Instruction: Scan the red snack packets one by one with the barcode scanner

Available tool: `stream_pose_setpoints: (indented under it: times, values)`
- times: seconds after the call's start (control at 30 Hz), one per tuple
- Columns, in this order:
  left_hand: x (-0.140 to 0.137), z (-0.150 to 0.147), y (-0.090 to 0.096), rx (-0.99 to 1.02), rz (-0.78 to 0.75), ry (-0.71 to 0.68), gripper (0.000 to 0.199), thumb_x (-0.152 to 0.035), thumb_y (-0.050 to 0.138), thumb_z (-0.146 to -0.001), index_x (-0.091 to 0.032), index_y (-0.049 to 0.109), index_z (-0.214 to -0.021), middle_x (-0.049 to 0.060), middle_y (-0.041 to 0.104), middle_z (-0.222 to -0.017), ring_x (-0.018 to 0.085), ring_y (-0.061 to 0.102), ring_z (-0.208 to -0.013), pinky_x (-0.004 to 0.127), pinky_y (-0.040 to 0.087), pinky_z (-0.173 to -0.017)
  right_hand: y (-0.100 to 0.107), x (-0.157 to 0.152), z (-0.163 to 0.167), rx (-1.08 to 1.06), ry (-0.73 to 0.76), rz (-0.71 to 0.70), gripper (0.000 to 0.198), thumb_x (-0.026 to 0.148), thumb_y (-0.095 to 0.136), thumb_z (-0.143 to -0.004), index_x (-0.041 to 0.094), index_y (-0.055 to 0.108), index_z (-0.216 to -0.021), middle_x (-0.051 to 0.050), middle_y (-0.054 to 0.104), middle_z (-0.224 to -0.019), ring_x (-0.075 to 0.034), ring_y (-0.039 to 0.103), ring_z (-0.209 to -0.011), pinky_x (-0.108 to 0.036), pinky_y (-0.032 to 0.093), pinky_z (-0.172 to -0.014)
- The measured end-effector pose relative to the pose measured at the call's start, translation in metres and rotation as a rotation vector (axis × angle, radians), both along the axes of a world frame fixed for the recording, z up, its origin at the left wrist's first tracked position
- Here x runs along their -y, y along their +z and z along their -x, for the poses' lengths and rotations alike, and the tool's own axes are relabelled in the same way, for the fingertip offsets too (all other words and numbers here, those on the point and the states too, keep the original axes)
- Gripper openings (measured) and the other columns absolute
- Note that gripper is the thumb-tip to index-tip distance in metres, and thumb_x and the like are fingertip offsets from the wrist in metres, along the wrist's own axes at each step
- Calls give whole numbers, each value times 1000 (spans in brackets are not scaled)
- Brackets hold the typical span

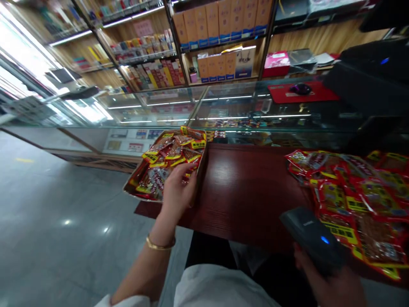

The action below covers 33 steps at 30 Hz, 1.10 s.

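My left hand (179, 185), with a gold bangle at the wrist, reaches over a shallow open carton (204, 164) at the table's left end. Its thumb and fingers are apart, just above or touching the snack packets (174, 149) inside; contact is hard to make out. These packets are red and yellow with clear windows. Low on the right, my right hand (329, 277) is wrapped round a dark handheld barcode scanner (308, 234) showing a blue light. Beside the scanner lies a pile of similar snack packets (367, 192) on the table.
The dark red wooden table (243, 183) stands before a glass display counter (159, 102). On the counter are a red mat (277, 94), a computer mouse (300, 88) and a dark machine (370, 76). Shelves behind hold boxes (223, 19). Grey floor (64, 238) lies left.
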<state>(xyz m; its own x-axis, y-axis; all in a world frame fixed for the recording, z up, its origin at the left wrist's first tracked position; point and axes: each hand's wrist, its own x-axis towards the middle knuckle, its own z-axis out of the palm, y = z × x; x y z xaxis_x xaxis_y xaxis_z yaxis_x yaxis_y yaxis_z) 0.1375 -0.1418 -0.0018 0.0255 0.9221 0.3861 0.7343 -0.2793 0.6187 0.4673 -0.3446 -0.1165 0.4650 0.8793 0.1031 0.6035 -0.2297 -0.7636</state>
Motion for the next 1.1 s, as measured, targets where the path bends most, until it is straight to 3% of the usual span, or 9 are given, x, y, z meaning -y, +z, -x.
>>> stream_pose_setpoints:
  times: [0.1, 0.2, 0.33, 0.43, 0.53, 0.63, 0.77, 0.93, 1.1]
  values:
    - [-6, 68, 19, -479, 138, 298, 36, -36, 55, -96, -16, 71, -122, 17, 76, -119, 33, 68, -116, 45, 50, -103, 4, -9, 10, -38, 41, 46, 43, 61, 65, -88, 23, 83, -85, -9, 84, -81, -35, 81, -80, -38, 63, -75]
    - [-14, 92, 22, -737, 441, 426, 47, -48, 54, -96, -12, 68, -122, 23, 76, -113, 40, 71, -110, 48, 53, -94, 11, -12, 17, -62, 92, 62, 42, 63, 67, -85, 23, 82, -80, -8, 83, -78, -33, 80, -74, -37, 62, -75]
    - [-20, 83, 14, -753, 552, 453, 56, -47, 61, -93, -6, 57, -131, 27, 75, -114, 40, 72, -109, 44, 55, -88, 12, -9, 16, -22, 92, 71, 48, 66, 64, -88, 23, 83, -86, -9, 84, -79, -33, 80, -74, -39, 63, -79]
    - [-20, 76, 9, -658, 395, 466, 65, -27, 66, -88, -8, 45, -147, 26, 72, -124, 38, 71, -115, 44, 53, -94, 8, -7, 6, 38, 110, 89, 49, 69, 64, -85, 24, 84, -86, -9, 84, -76, -34, 80, -70, -39, 64, -71]
    - [-15, 66, 11, -311, 189, 498, 77, -24, 68, -86, -15, 36, -156, 19, 75, -120, 32, 74, -106, 43, 55, -94, 1, -5, -6, 60, 156, 87, 45, 67, 68, -82, 25, 83, -74, -9, 82, -68, -33, 79, -61, -37, 64, -59]
    - [-12, 35, 18, 176, 37, 312, 59, -29, 75, -80, -20, 57, -135, 10, 77, -110, 24, 75, -96, 36, 57, -90, -6, -3, -12, 106, 107, 41, 45, 65, 67, -84, 24, 83, -77, -10, 83, -73, -34, 80, -66, -39, 65, -62]
    - [-25, -45, 15, 575, 193, -267, 33, -33, 76, -81, -19, 68, -110, 5, 76, -102, 17, 71, -89, 27, 56, -82, -6, -4, -6, 67, 66, -23, 44, 62, 67, -87, 21, 84, -85, -10, 84, -80, -32, 81, -72, -36, 66, -73]
    - [-66, -133, -38, 607, 498, -611, 32, -31, 75, -84, -17, 66, -111, 5, 75, -96, 15, 70, -82, 28, 56, -80, 12, -10, 1, 7, -3, -97, 46, 65, 70, -84, 21, 82, -82, -10, 83, -76, -29, 81, -71, -31, 66, -73]
    - [-79, -139, -81, 566, 619, -733, 59, -22, 78, -77, -14, 66, -134, 14, 74, -125, 24, 71, -110, 37, 55, -98, 21, -13, 0, -9, -6, -45, 49, 66, 67, -88, 20, 82, -85, -12, 84, -81, -29, 81, -71, -32, 66, -70]
